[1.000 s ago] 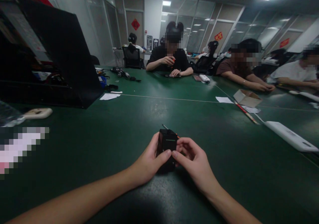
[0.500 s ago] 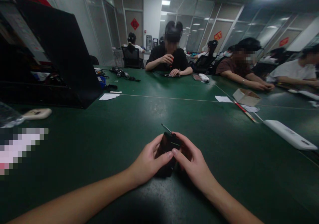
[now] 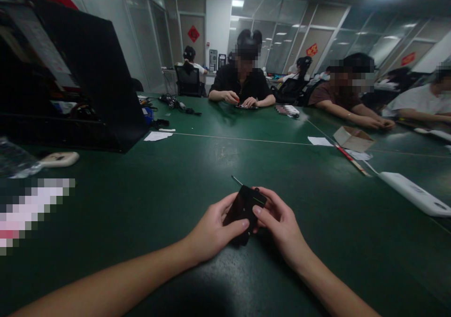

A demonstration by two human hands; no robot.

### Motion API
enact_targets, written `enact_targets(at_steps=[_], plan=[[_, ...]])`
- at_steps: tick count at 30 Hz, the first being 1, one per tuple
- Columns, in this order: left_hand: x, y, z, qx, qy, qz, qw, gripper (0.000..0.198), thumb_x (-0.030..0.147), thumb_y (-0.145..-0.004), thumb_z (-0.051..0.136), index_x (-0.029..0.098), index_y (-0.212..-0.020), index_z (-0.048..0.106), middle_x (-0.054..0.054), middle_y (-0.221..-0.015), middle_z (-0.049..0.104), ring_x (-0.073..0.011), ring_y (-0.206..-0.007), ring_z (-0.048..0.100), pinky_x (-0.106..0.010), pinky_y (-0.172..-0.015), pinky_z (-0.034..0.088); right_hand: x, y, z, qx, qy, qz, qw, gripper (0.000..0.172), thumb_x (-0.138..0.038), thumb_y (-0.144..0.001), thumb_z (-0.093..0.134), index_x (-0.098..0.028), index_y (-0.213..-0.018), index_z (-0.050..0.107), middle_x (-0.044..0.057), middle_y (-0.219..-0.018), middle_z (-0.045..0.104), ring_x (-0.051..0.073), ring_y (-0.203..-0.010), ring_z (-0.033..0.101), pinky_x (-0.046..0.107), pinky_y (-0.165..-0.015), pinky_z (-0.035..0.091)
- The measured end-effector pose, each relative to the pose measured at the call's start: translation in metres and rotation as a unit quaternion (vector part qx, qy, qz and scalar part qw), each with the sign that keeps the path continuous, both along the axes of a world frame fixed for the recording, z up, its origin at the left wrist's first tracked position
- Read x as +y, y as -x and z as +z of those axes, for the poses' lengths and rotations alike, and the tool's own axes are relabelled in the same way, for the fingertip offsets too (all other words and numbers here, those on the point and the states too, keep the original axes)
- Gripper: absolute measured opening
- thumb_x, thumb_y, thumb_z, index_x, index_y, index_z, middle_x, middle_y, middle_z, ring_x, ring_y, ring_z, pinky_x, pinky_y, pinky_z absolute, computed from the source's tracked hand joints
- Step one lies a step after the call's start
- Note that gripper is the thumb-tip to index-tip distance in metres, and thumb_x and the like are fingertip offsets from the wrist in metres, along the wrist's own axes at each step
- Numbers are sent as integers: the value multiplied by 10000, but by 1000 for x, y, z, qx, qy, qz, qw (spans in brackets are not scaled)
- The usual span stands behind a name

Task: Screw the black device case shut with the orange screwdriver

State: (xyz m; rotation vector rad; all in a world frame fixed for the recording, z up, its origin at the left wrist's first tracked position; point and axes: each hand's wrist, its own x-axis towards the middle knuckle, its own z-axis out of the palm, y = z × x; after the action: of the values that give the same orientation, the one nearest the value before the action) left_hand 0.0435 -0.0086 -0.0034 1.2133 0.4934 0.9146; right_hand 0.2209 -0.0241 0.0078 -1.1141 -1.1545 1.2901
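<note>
A small black box-shaped device (image 3: 245, 209) is held between both of my hands just above the green table (image 3: 148, 204). My left hand (image 3: 211, 232) wraps its left side, thumb pressed across the front. My right hand (image 3: 280, 225) grips the right side with curled fingers. The device is tilted to the right. A thin metal rod (image 3: 237, 181) lies on the table just behind it.
A large black open case (image 3: 70, 82) stands at the left. A white flat device (image 3: 414, 194) lies at the right, with a cardboard box (image 3: 352, 138) and papers beyond it. Several people sit across the table working with their hands. Cables lie at the back.
The black device has tipped from upright to leaning right between my hands. Both hands shifted slightly rightward with it.
</note>
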Motion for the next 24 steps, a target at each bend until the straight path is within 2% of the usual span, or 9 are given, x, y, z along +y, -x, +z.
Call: enact_targets(at_steps=[5,8,10,13,16,20,24], plan=[[0,-3,-9,-8,12,-11,1000,536,276,-914,650,220,-1421,487,-136,-1387,574,-252,-1070,659,-393,-971,487,-1,1,-4,33,-1,-40,999,421,-388,-749,824,-235,-1084,622,18,-918,699,164,-760,655,254,-593,544],[3,-2,-12,-2,26,-23,999,657,261,-860,718,210,-1452,437,-145,-1391,561,-242,-1079,652,-394,-990,473,0,-1,-7,58,5,-70,996,425,-396,-732,835,-241,-1051,601,15,-951,700,169,-779,663,258,-607,550],[4,-1,-11,6,29,-36,999,671,226,-827,751,197,-1432,463,-134,-1347,589,-235,-1102,639,-384,-1014,451,1,-4,-7,51,6,-73,996,417,-405,-733,833,-239,-1025,588,13,-939,699,174,-792,666,266,-632,553],[4,0,-4,14,41,-47,998,613,235,-826,745,162,-1388,512,-130,-1244,636,-216,-1017,662,-357,-950,472,4,-10,-4,17,5,-39,999,427,-410,-751,816,-240,-1074,595,16,-958,696,174,-798,661,274,-654,549],[4,1,1,21,64,-35,997,673,288,-804,756,108,-1394,487,-156,-1179,647,-202,-878,682,-333,-827,502,6,-17,-2,-3,8,9,1000,495,-413,-782,790,-227,-1208,618,49,-1067,687,167,-816,644,283,-681,546],[4,3,2,55,50,23,997,753,363,-796,748,52,-1414,449,-161,-1078,653,-137,-679,629,-296,-676,504,8,-20,-2,0,11,55,998,522,-490,-849,707,-182,-1265,643,100,-1091,683,189,-860,628,308,-697,543],[3,4,0,92,23,73,993,699,389,-822,721,62,-1396,492,-131,-1026,649,-106,-632,582,-264,-617,486,10,-20,-6,19,15,60,998,590,-587,-863,643,-160,-1271,649,114,-992,690,221,-867,628,313,-644,541]])
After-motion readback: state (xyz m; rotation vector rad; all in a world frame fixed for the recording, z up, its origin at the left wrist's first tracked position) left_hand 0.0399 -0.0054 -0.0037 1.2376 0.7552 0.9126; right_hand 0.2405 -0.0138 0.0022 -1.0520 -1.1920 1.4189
